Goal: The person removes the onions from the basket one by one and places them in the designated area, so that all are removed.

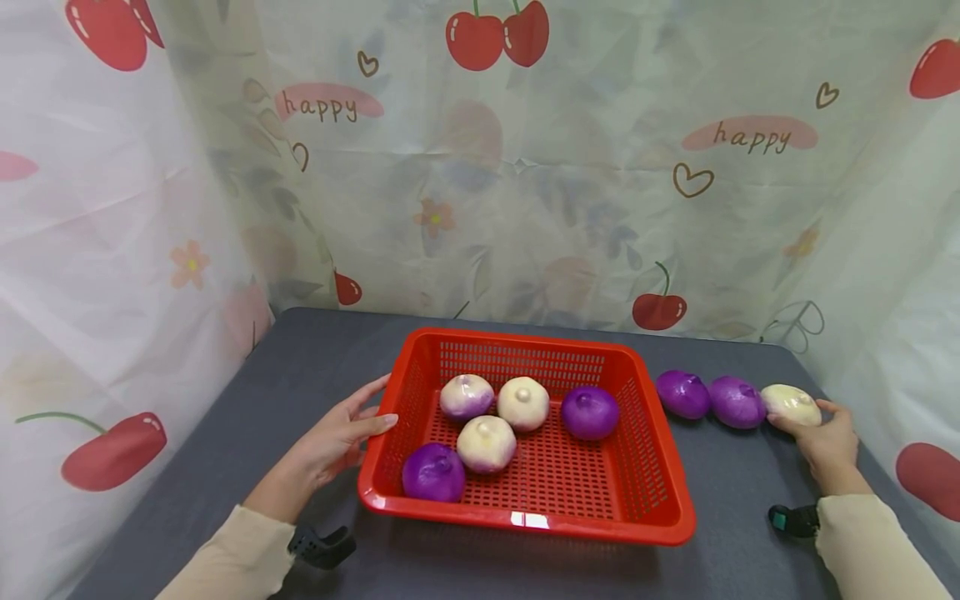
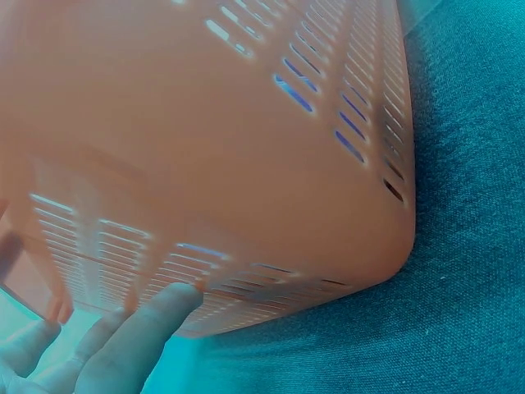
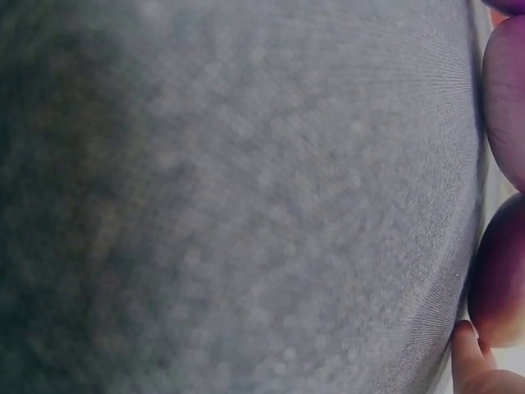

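A red plastic basket holds several turnips, some purple side up like this turnip, others cream side up like this turnip. At its left end my left hand grips the rim, thumb over the top edge. The left wrist view shows the fingers against the slotted outer wall. Right of the basket, two purple turnips lie in a row with a cream-sided turnip at the outer end. My right hand grips that end turnip, its fingers behind and thumb in front.
A dark grey cloth-covered table lies under everything. A patterned curtain with cherries surrounds its back and sides. Black straps sit at both wrists, and a thin cord hangs near the back right corner.
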Available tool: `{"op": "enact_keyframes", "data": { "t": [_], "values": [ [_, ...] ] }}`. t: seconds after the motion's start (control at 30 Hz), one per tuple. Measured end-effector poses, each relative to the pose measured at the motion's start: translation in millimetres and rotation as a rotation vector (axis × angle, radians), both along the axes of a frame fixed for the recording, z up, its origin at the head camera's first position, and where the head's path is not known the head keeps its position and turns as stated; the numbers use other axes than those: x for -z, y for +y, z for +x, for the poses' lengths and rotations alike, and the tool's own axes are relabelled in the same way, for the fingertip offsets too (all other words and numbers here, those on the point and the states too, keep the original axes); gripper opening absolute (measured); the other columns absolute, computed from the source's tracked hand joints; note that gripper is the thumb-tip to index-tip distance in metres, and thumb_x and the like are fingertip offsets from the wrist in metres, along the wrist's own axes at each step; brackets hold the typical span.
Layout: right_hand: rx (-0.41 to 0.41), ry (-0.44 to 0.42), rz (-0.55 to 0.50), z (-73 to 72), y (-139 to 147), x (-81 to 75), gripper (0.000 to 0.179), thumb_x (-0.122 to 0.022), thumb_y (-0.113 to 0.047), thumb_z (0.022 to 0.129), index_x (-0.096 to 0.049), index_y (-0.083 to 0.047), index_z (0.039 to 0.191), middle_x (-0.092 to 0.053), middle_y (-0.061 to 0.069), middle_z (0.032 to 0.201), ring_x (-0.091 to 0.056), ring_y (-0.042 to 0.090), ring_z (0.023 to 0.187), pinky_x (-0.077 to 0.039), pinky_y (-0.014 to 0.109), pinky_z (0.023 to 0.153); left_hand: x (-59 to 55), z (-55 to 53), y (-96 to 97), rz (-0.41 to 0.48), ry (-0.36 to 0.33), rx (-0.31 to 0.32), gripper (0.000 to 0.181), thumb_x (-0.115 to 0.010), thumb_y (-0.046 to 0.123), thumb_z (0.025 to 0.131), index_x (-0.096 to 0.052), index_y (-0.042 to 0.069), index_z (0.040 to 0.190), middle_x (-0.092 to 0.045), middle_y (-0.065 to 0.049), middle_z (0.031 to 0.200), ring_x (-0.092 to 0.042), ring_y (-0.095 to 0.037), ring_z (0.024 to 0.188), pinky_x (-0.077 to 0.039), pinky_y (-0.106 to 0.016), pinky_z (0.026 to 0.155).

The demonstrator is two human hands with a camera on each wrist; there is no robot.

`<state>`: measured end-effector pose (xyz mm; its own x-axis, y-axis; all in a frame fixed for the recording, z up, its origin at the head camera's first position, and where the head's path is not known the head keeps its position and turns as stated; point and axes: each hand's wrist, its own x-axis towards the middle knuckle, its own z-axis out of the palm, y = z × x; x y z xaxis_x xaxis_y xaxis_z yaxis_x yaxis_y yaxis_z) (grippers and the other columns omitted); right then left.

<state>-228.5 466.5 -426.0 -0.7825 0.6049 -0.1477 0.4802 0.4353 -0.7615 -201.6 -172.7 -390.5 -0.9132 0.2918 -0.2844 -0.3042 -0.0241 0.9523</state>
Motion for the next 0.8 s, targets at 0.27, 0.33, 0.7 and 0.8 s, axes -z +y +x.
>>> {"op": "enact_keyframes", "data": {
  "t": [0.27,0.33,0.7,0.8],
  "values": [
    [-0.019,-0.028,-0.015,-0.8,1.6,-0.2,0.097,-0.066,-0.039,0.087,-0.007,0.003,0.152,-0.01,0.037,0.153,-0.017,0.051,0.139,-0.021,0.06,0.114,-0.4,0.3,0.0,-0.016,0.002,-0.01,0.076,-0.066,0.02,0.092,-0.022,0.027,0.154,-0.046,-0.02,0.145,-0.065,-0.032,0.11,-0.056,-0.049,0.085],
    [-0.022,-0.028,-0.02,-0.6,0.9,-1.3,0.096,-0.065,-0.038,0.088,-0.006,0.003,0.152,-0.01,0.036,0.153,-0.017,0.051,0.139,-0.021,0.06,0.114,-0.2,0.3,-0.1,-0.015,0.001,-0.009,0.075,-0.065,0.02,0.092,-0.022,0.027,0.154,-0.047,-0.02,0.145,-0.066,-0.032,0.11,-0.056,-0.049,0.085],
    [-0.032,-0.044,-0.022,3.6,-0.8,-2.6,0.097,-0.064,-0.038,0.089,-0.003,0.004,0.152,-0.007,0.036,0.154,-0.015,0.051,0.141,-0.02,0.06,0.114,-0.1,0.7,0.2,-0.011,0.005,-0.008,0.076,-0.066,0.02,0.092,-0.022,0.028,0.154,-0.046,-0.02,0.145,-0.065,-0.033,0.111,-0.056,-0.049,0.085],
    [-0.036,-0.037,-0.035,4.2,-0.3,-2.7,0.098,-0.064,-0.038,0.089,-0.002,0.004,0.151,-0.006,0.035,0.155,-0.014,0.05,0.141,-0.02,0.06,0.115,-0.3,0.8,0.3,-0.01,0.005,-0.006,0.075,-0.065,0.019,0.092,-0.023,0.027,0.154,-0.046,-0.02,0.145,-0.065,-0.033,0.11,-0.056,-0.049,0.085]
  ]
}}
